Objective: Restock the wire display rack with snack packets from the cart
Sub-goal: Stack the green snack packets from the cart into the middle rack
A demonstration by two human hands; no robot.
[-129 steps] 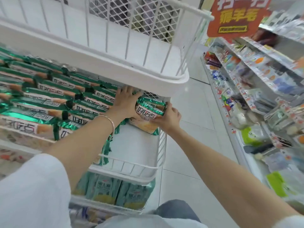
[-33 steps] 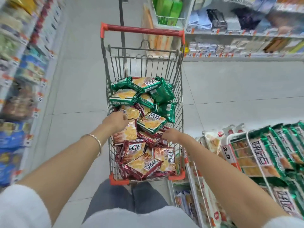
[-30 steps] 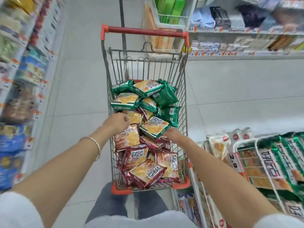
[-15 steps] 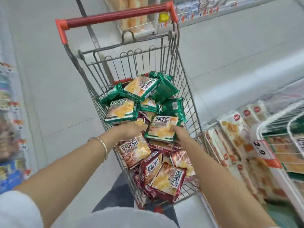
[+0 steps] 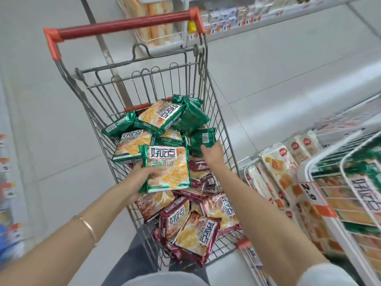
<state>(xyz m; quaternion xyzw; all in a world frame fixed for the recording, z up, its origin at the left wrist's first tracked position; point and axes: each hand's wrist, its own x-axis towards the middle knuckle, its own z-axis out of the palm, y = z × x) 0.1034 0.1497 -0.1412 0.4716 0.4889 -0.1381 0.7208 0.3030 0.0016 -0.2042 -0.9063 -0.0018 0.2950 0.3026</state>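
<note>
A wire shopping cart [image 5: 221,129] with a red handle stands in front of me, heaped with green snack packets at the far end and dark red ones at the near end. My left hand [image 5: 139,178] grips a green packet [image 5: 167,168] from below, lifted above the pile with its face toward me. My right hand [image 5: 212,154] reaches into the cart's right side, fingers extended and touching another green packet [image 5: 203,138] that lies back side up. The white wire display rack [image 5: 354,162] with green packets is at the right edge.
White-wrapped snack packs [image 5: 276,168] lie in a lower tier beside the rack, with an orange 2.9 price tag [image 5: 311,196]. Store shelves line the far side and the blurred left edge. Grey tiled floor surrounds the cart. My legs show below.
My left hand has taken a green packet and lifted it off the pile. My right hand moved further up the cart's right side to another green packet. The view shifted closer.
</note>
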